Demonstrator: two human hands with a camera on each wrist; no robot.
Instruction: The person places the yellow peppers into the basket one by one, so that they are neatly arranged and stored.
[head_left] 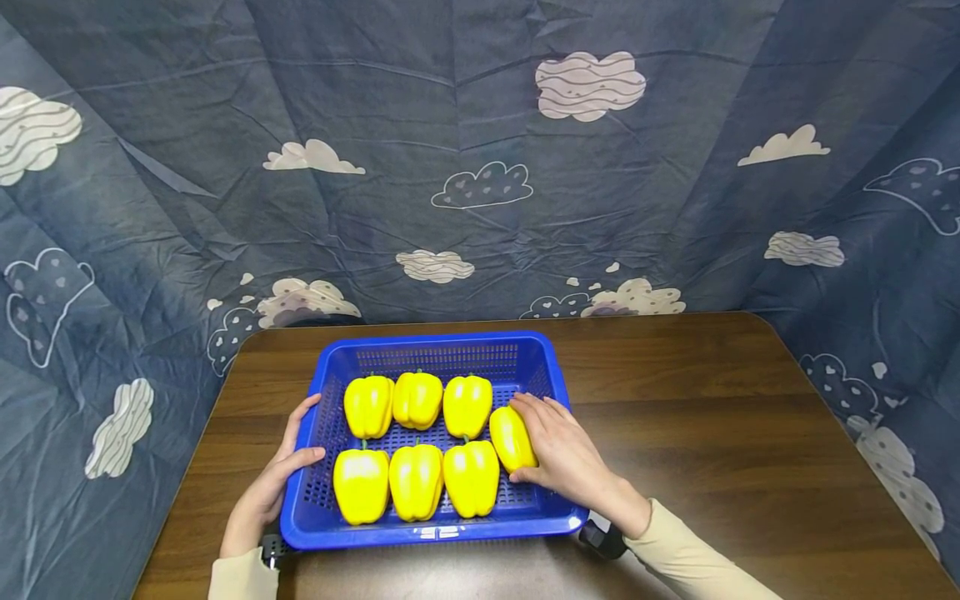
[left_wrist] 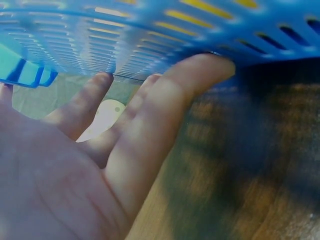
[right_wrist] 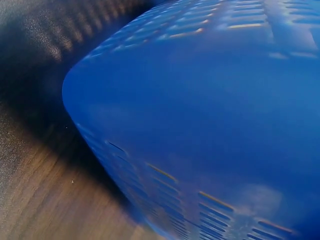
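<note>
A blue plastic basket (head_left: 431, 535) with slotted walls holds several yellow bell peppers, three in a back row and three in a front row. One more yellow bell pepper (head_left: 513, 439) leans at the right end, and my right hand (head_left: 562, 446) grips it, thumb at its near end and fingers over its far side. My left hand (head_left: 273, 483) holds the basket's left side, its thumb over the rim. From below, the left wrist view shows fingers (left_wrist: 145, 120) against the slotted wall. The right wrist view shows the basket's outer corner (right_wrist: 175, 105); the right hand is out of that frame.
The basket stands on a brown wooden table (head_left: 675, 400), which extends far to the right. Behind and at both sides hangs a dark blue curtain (head_left: 420, 100) with printed clouds. A black wrist device (head_left: 602, 537) sits under the right wrist, close to the basket's front corner.
</note>
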